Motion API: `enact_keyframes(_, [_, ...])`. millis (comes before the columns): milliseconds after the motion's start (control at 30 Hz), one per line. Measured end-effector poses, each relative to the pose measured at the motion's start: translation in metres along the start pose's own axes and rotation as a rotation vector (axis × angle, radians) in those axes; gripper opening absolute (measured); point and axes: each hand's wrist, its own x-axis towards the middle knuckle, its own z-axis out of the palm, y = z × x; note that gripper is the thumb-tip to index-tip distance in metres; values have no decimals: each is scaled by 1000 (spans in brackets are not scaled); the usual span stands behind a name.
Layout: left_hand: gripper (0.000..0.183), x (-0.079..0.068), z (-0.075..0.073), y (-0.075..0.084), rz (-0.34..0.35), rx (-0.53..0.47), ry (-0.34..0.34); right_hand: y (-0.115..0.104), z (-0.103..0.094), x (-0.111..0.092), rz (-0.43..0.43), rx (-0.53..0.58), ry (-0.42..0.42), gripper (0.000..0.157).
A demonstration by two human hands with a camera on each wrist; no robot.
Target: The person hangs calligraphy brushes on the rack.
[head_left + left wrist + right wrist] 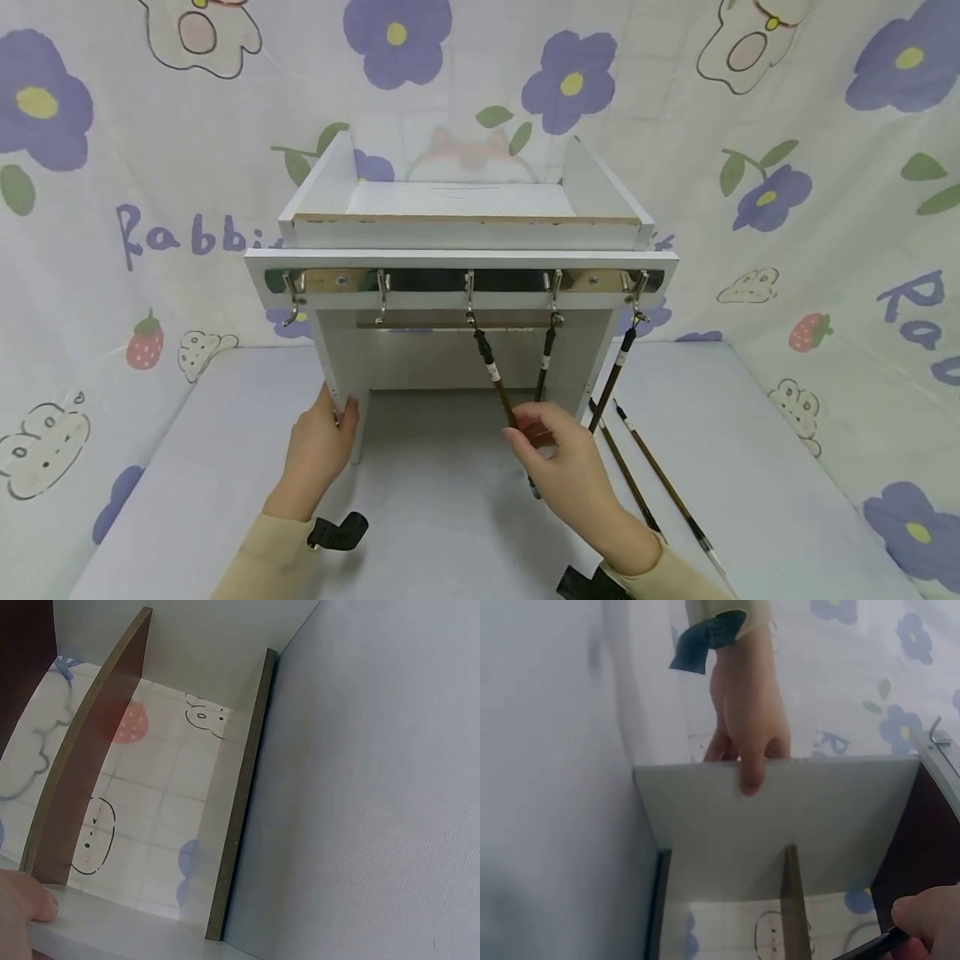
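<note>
A white wooden rack (461,260) carries a metal strip of hooks (510,281) along its front. My left hand (311,450) grips the rack's left side panel (705,817), thumb on the inner face and fingers outside, as the right wrist view shows. With thumb and fingertips my right hand (566,475) pinches the lower handle of a brown writing brush (497,379), whose top loop is at the middle hook (470,296). Two more brushes hang to its right, a dark one (547,358) and one on the end hook (617,371), partly behind my right hand.
Two loose brushes, one nearer (630,475) and one further right (671,475), lie on the white tabletop (780,500). An open tray section (457,200) tops the rack. Crossbars (90,720) join its side panels low down. A patterned cloth (675,142) hangs behind.
</note>
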Motion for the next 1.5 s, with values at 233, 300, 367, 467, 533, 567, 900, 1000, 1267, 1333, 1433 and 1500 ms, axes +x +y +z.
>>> enact_keyframes(233, [36,0,1,-1,-8,-9,-3,-1,19,2,39,47,-21,22])
enact_keyframes(300, [36,0,1,-1,-6,-10,3,0,24,3,39,63,-29,22])
enact_keyframes(367, [36,0,1,-2,-6,-9,4,0,28,4,37,74,-38,24])
enact_keyframes(467, [35,1,1,-3,-5,-8,5,1,33,5,29,77,-44,27])
enact_keyframes(533, [36,1,1,-4,-5,-12,4,1,35,5,29,82,-44,28])
enact_keyframes(567, [36,1,1,-4,-3,-14,4,1,36,5,31,82,-43,28])
enact_keyframes(900, [35,0,2,-4,-11,-13,-4,5,39,4,26,76,-32,25])
enact_keyframes(1000, [34,0,2,-4,-7,-15,-3,5,35,0,-3,80,-28,25])
enact_keyframes(1267, [34,-2,2,-7,-3,-18,6,14,9,-12,-136,42,-82,29])
enact_keyframes(1333, [35,-2,2,-7,1,-22,4,18,0,-15,-153,27,-79,31])
enact_keyframes(1433, [36,-1,2,-6,4,-31,-11,26,-14,-19,-171,-6,-60,34])
enact_keyframes(1500, [37,0,2,-5,3,-35,-19,31,-24,-22,-179,-30,-44,35])
